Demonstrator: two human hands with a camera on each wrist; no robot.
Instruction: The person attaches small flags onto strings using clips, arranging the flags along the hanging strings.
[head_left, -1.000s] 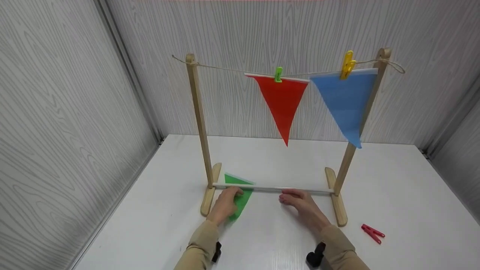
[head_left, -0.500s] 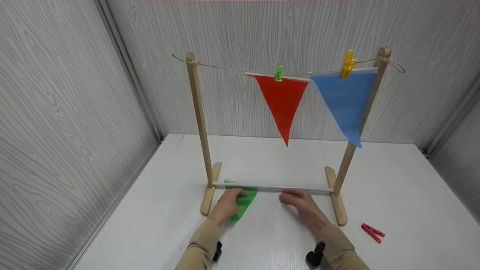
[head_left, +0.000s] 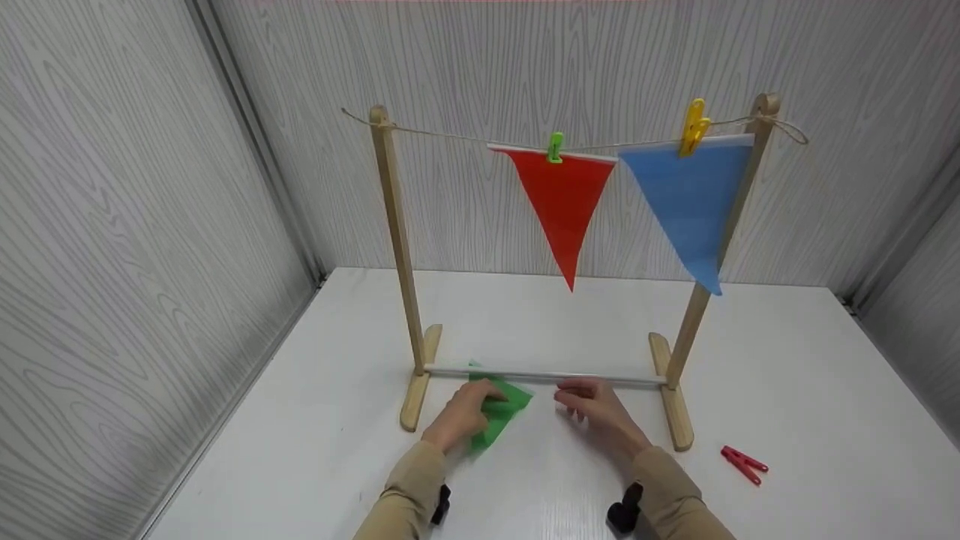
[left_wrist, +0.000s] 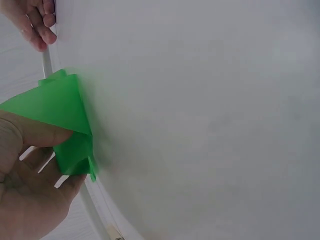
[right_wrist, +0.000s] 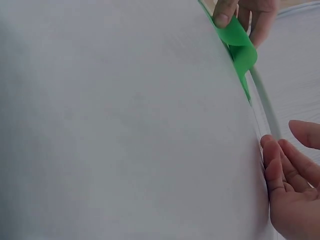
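Note:
My left hand (head_left: 463, 414) pinches a green triangular pennant (head_left: 511, 401) low over the table, just in front of the stand's crossbar. In the left wrist view the pennant (left_wrist: 52, 102) folds over between thumb and fingers. Its bent, curling cloth (right_wrist: 243, 50) also shows in the right wrist view. To the right of it, my right hand (head_left: 600, 411) holds nothing, its fingers loosely bent by the white crossbar (head_left: 540, 374). On the string above hang a red pennant (head_left: 566, 202) under a green clothespin (head_left: 555, 147) and a blue pennant (head_left: 686, 202) under a yellow clothespin (head_left: 694, 127).
A wooden stand with a left post (head_left: 397, 240) and a right post (head_left: 694, 315) carries the string (head_left: 442, 136). One red clothespin (head_left: 744, 464) lies on the white table (head_left: 337, 450), right of the stand's foot (head_left: 679, 420). Grey wood-patterned walls (head_left: 465, 60) surround the table.
The green pennant has been drawn right and toward me, turning and crumpling in my left hand, which has shifted slightly right. My right hand has barely moved.

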